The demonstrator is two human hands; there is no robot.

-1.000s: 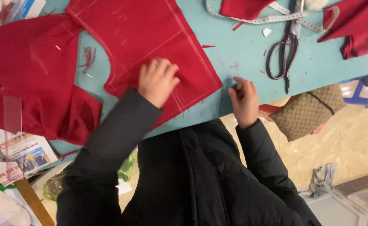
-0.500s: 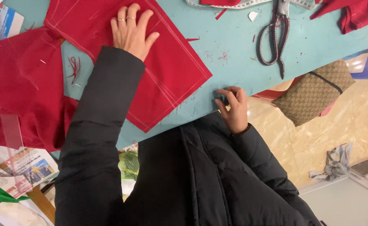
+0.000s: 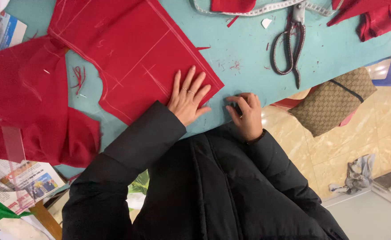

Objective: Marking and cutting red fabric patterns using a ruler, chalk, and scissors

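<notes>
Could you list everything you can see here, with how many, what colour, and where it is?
table: one, teal, across the top of the view
marked fabric panel: one, red with chalk lines, flat on the table
loose fabric pieces: several, red, left edge and top right
scissors: one pair, dark metal, upper right of the table
tape measure: one, pale, top edge
bag: one, brown patterned, beside the table
newspapers: some, printed, lower left
left hand: flat on the panel's corner
right hand: curled at the table edge
</notes>
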